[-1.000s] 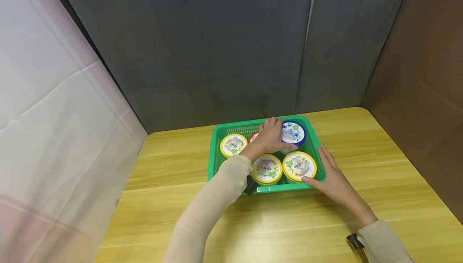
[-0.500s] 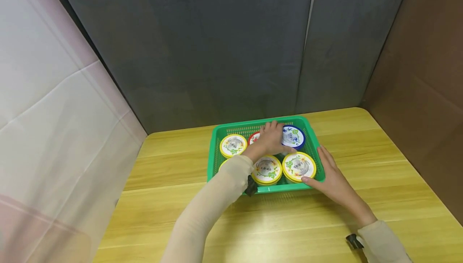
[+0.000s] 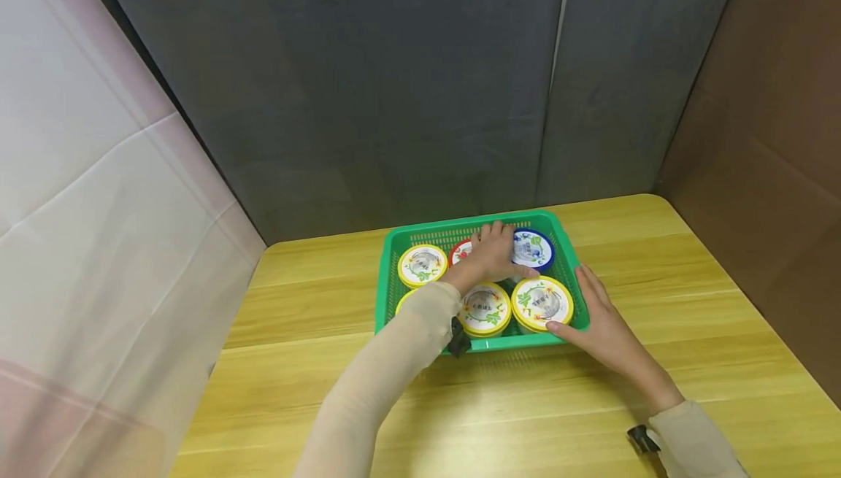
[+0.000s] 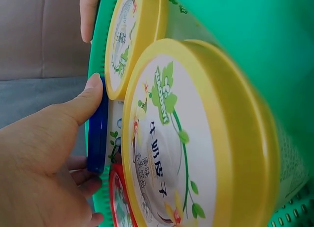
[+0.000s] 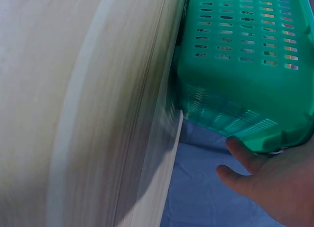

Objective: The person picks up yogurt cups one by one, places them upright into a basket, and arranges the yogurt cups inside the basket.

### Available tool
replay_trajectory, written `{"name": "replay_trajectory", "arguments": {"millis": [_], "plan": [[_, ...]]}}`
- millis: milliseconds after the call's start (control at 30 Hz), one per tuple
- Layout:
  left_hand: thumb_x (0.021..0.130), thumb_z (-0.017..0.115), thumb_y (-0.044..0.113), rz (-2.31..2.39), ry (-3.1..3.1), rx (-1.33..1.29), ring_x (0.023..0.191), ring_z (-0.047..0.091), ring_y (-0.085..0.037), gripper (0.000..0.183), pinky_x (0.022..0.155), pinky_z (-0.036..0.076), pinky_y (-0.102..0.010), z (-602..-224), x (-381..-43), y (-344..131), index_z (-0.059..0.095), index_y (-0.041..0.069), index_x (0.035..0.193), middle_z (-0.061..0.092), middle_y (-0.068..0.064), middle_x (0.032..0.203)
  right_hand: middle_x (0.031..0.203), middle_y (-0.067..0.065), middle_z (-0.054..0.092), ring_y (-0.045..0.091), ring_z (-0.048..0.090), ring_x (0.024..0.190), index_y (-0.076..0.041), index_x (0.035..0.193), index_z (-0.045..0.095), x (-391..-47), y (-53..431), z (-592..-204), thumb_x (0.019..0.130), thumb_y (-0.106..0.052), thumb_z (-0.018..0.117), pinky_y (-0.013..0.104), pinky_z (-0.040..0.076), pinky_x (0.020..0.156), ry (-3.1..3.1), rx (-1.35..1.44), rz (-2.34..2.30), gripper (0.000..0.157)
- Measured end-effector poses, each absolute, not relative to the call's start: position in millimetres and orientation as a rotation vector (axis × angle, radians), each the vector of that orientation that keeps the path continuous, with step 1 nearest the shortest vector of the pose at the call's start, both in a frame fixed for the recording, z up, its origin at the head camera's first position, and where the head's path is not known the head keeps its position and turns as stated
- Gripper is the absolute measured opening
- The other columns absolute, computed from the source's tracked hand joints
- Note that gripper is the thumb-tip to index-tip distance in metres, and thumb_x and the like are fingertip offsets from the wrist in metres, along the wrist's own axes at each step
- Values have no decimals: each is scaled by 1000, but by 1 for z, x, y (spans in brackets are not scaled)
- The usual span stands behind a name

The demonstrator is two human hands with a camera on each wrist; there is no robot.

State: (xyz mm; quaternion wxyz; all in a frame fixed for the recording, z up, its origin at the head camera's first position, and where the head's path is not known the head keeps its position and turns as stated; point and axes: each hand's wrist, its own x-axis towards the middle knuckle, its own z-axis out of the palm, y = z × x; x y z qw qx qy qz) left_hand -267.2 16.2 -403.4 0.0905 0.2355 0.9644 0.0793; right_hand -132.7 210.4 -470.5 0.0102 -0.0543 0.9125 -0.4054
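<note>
My left hand (image 3: 491,253) reaches into the back of a green plastic basket (image 3: 384,281). It holds a tub with a blue lid (image 3: 533,249) in the back right corner, thumb at the near side and fingers curled at the left. In the left wrist view, the thumb lies against the blue lid (image 4: 98,129). Beside it sits a red-lidded tub (image 3: 460,250), partly covered by that hand. Yellow-lidded tubs (image 3: 542,304) fill the front row and back left. My right hand (image 3: 607,328) grips the basket's front right corner, thumb over the front rim, fingers along the outer right side.
The basket stands near the back edge of a wooden table (image 3: 296,376). Behind it hangs a dark grey curtain (image 3: 394,98). A pale cloth (image 3: 98,171) borders the left and a brown panel (image 3: 769,135) the right.
The blue-lidded tub has sunk lower and a little nearer in the basket, between the first and second frames, with the left hand on it. The right hand stays at the corner.
</note>
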Motion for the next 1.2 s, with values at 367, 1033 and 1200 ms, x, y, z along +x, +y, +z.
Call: {"name": "replay_trajectory", "arguments": {"millis": [367, 1033, 1200], "plan": [[78, 67, 70, 214, 2847, 670, 139, 32, -27, 105, 118, 27, -53, -406, -269, 14, 26, 12, 156, 36, -8, 151, 167, 18, -2, 58, 22, 144, -14, 161, -4, -131, 207, -470, 83, -55, 73, 76, 30, 105, 2857, -176, -1266, 116], [89, 50, 73, 220, 2809, 630, 150, 24, -32, 93, 122, 20, -58, -409, -266, 12, 30, 10, 154, 29, -11, 161, 167, 20, -2, 59, 22, 143, -13, 160, -4, -131, 205, -471, 83, -55, 73, 76, 30, 104, 2853, -182, -1264, 116], [91, 50, 69, 238, 2809, 614, 151, 22, -32, 89, 123, 18, -57, -406, -266, 13, 30, 11, 155, 28, -11, 162, 167, 20, -2, 59, 22, 143, -14, 160, -4, -133, 205, -471, 84, -55, 73, 76, 30, 104, 2850, -192, -1269, 116]]}}
